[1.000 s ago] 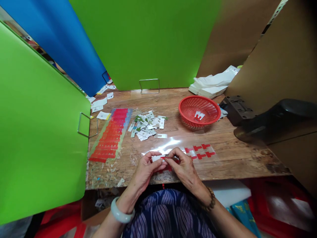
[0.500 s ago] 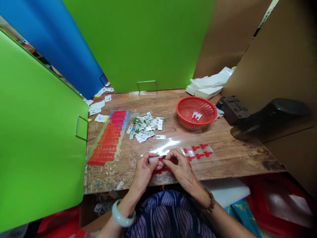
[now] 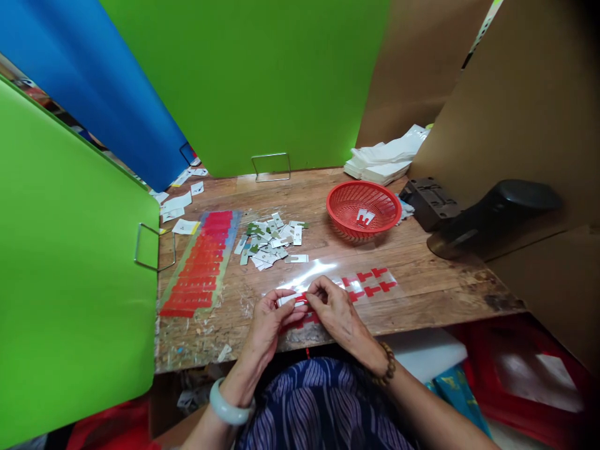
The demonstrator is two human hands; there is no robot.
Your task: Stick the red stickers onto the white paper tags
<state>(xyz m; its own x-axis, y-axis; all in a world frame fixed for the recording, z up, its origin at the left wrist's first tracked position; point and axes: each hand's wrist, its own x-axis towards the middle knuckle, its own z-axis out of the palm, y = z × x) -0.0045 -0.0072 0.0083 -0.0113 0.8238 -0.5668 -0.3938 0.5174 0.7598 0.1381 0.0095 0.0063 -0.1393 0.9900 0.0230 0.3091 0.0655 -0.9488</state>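
Observation:
My left hand (image 3: 267,322) is closed on a small white slotted plate (image 3: 287,300), held flat just above the front of the table. My right hand (image 3: 335,309) pinches at the plate's right end, where a red sticker (image 3: 302,298) shows around the slot. Its fingertips hide part of the sticker. Under and beside both hands lies a clear sheet with red T-shaped stickers (image 3: 373,291). Beyond my hands is a loose pile of white and green-grey slotted plates (image 3: 269,240). Two white plates with red in their slots (image 3: 365,217) lie in the red basket (image 3: 338,217).
At left lies a sheet of red and pink strips (image 3: 199,269). Green panels (image 3: 244,81) stand at the back and left, with wire handles. White bags (image 3: 382,164) are stacked at the back right, near a dark metal block (image 3: 430,203) and a black cylindrical object (image 3: 497,215).
The white plate has been tipped flatter, so more of its face and the red at its slot show. Both hands stay together over the sheet. The whole view has shifted slightly.

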